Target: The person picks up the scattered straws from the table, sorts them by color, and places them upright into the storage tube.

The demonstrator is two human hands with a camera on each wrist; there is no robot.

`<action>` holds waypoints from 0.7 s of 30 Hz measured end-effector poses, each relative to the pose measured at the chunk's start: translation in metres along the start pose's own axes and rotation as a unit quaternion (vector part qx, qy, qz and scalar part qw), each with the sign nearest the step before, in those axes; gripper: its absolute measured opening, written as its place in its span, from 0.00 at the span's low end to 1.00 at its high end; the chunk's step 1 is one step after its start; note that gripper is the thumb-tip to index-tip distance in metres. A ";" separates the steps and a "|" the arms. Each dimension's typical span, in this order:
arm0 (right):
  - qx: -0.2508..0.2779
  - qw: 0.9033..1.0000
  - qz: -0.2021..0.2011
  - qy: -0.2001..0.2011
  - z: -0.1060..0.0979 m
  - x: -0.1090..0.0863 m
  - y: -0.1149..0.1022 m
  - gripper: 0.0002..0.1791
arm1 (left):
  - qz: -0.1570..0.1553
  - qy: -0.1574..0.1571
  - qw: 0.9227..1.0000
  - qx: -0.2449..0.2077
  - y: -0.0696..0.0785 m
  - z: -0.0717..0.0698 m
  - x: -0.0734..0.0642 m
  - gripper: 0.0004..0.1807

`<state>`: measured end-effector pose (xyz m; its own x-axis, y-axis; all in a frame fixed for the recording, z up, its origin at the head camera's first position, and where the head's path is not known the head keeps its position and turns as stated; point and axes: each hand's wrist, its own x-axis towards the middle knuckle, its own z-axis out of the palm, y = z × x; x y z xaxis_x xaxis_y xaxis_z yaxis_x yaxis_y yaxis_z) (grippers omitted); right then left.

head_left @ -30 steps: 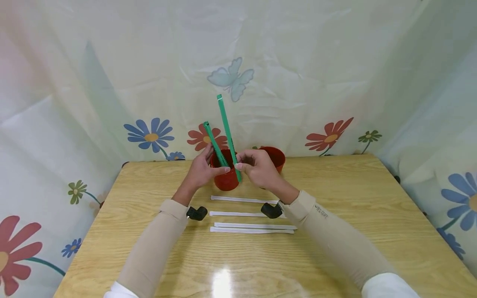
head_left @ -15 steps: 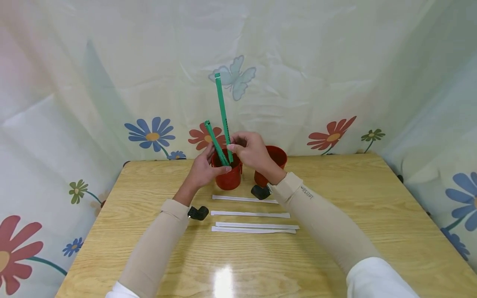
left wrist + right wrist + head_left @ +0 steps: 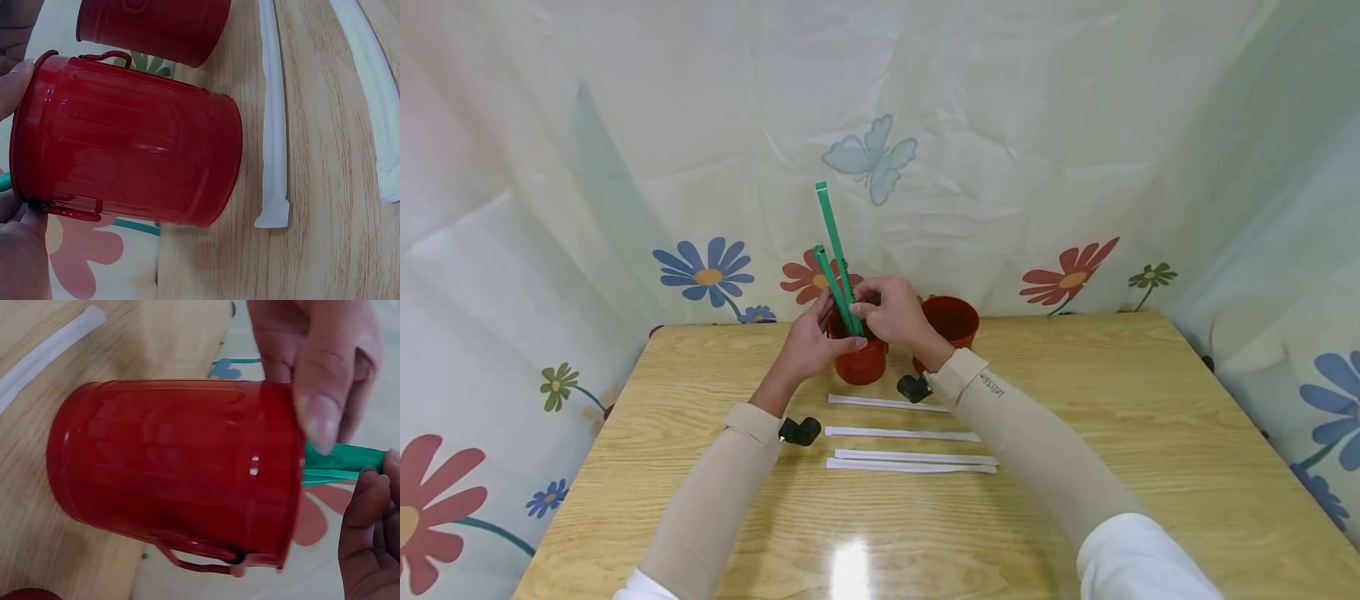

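the taller green stick (image 3: 836, 242) has dropped (between the hands (image 3: 808, 343) (image 3: 897, 315)).

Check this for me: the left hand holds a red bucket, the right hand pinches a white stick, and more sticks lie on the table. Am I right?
Almost! The stick that the right hand pinches is green, not white: see the head view. The left hand does hold a red bucket, and more sticks lie on the table.
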<state>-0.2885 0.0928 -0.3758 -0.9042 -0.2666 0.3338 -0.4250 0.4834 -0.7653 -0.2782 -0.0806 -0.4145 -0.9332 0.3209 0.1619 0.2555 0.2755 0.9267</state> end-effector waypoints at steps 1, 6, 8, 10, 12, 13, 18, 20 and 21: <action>-0.001 1.000 0.003 -0.004 0.001 0.000 0.001 0.04 | 0.005 0.002 1.000 0.001 -0.003 0.000 0.001 0.55; -0.019 0.999 0.026 -0.029 0.005 0.000 0.003 0.03 | 0.022 0.003 1.000 0.012 -0.012 -0.001 0.004 0.55; -0.040 0.998 0.031 -0.040 0.006 0.000 0.003 0.04 | 0.024 0.001 1.000 0.016 -0.013 0.000 0.005 0.55; -0.059 0.996 0.034 -0.050 0.006 0.000 0.003 0.06 | 0.023 0.000 1.000 0.016 -0.013 0.001 0.005 0.55; -0.074 0.995 0.037 -0.059 0.006 0.000 0.003 0.08 | 0.021 0.001 1.000 0.014 -0.012 0.001 0.005 0.55; -0.078 0.994 0.040 -0.062 0.006 0.000 0.003 0.09 | 0.020 0.001 1.000 0.013 -0.012 0.001 0.005 0.55; -0.075 0.994 0.050 -0.068 0.002 -0.004 0.002 0.12 | 0.020 -0.008 1.000 -0.002 -0.008 0.001 0.004 0.51; -0.070 0.994 0.044 -0.069 0.000 -0.007 0.003 0.12 | 0.021 -0.011 1.000 -0.010 -0.005 0.000 0.002 0.50; -0.069 0.995 0.040 -0.067 -0.002 -0.009 0.004 0.12 | 0.023 -0.011 1.000 -0.013 -0.005 0.000 0.002 0.51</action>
<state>-0.2822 0.0986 -0.3813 -0.9254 -0.3268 0.1918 -0.3624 0.6155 -0.6999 -0.2812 -0.0812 -0.4191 -0.9150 0.3524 0.1964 0.2900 0.2360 0.9275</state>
